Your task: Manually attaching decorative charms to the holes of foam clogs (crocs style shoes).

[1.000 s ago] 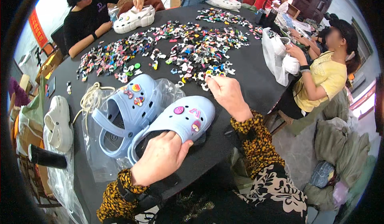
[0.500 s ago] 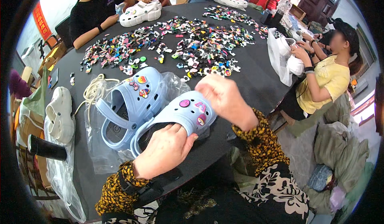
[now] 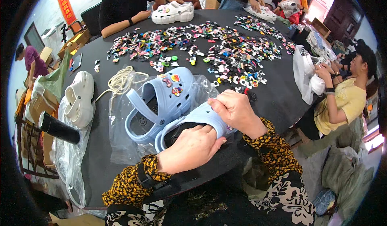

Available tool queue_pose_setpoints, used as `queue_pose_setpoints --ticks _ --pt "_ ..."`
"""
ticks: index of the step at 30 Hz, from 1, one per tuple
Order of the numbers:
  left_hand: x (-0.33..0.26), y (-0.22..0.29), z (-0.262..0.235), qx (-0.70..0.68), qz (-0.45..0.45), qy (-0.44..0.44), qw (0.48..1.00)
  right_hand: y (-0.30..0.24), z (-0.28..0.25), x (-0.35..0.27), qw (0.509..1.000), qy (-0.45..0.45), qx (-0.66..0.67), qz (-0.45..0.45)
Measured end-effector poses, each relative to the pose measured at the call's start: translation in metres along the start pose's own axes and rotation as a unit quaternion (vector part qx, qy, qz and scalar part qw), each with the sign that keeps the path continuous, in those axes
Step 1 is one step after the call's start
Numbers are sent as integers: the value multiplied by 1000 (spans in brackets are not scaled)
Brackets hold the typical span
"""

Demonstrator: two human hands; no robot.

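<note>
A light-blue clog [image 3: 200,116] is tilted in front of me, with the fingers of my left hand [image 3: 191,147] pushed inside its opening. Over its toe my right hand [image 3: 236,112] is closed, thumb pressed on the upper. My right hand covers most of the toe, and only an edge of one shoe charm [image 3: 229,128] shows beside it. To the left, touching it, lies the matching light-blue clog [image 3: 183,100], with several colourful shoe charms [image 3: 176,91] in its holes. Clear plastic wrap [image 3: 121,145] spreads under the pair.
Heaps of loose shoe charms [image 3: 238,50] cover the table's middle. At left are a coil of cream cord [image 3: 123,81], a white clog [image 3: 80,101] on plastic and a black cylinder [image 3: 59,128]. Co-workers sit around the table, one at right [image 3: 346,101] handling white shoes.
My right hand has come down onto the toe of the clog, now hiding the charms there. My left hand stays inside the clog. The whole view has shifted.
</note>
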State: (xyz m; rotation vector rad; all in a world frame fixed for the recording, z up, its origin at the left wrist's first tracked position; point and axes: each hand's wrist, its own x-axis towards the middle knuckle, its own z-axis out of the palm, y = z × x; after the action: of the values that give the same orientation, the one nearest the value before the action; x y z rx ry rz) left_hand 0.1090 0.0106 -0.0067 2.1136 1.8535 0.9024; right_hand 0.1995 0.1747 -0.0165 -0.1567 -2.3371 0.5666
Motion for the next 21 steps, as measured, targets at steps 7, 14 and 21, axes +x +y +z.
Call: queue_pose_setpoints --ticks 7,14,21 --pt "1 -2 -1 -13 -4 19 1000 5 0 -2 996 64 -5 -63" --pt "3 -4 -1 -32 -20 4 999 31 -12 -8 970 153 121 146" --pt "7 0 -4 -20 -21 -5 1000 85 -21 -15 973 63 -47 217"
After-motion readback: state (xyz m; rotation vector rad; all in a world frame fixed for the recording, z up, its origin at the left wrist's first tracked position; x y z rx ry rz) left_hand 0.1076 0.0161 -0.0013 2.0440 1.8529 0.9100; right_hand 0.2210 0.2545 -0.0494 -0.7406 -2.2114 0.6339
